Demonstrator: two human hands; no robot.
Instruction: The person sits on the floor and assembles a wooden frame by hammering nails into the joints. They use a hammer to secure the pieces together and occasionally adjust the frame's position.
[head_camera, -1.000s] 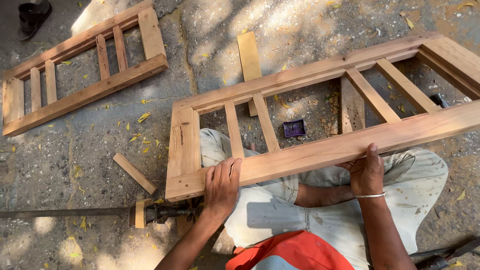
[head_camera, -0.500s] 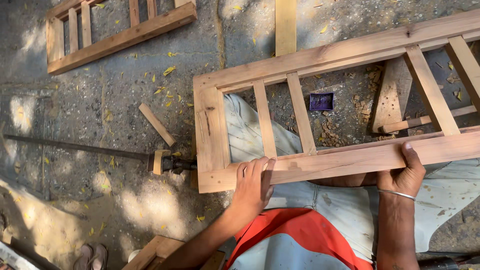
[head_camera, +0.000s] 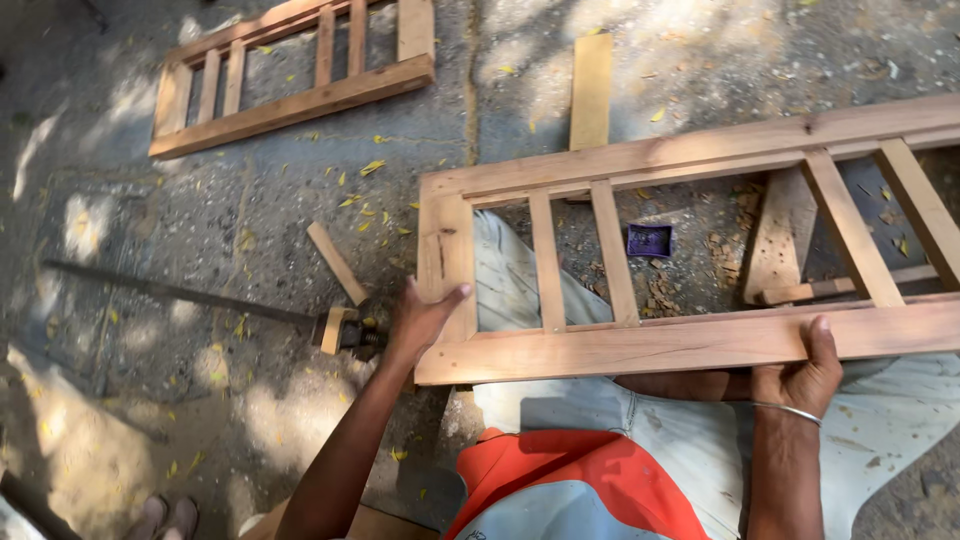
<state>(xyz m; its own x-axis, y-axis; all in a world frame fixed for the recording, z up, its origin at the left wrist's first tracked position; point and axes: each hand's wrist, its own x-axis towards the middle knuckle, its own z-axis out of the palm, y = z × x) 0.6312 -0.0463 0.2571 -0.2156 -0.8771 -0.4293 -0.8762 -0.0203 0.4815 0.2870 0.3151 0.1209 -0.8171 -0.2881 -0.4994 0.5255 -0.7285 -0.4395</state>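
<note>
Rough grey concrete ground (head_camera: 250, 250), littered with yellow leaves, carries a second slatted wooden frame (head_camera: 290, 75) farther off. Nearer, a long pale wooden frame with upright slats (head_camera: 640, 345) lies across the person's lap. Left hand (head_camera: 420, 320) grasps its end post; right hand (head_camera: 800, 375) clasps the lower rail. A long metal bar clamp (head_camera: 200, 298) lies just beside the left hand.

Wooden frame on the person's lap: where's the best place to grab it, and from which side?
Probably the way it is held now: the wooden frame lies flat, so its long near rail and short end piece offer straight edges. The left hand wraps the end piece from outside; the right hand grips the near rail from below.
</note>
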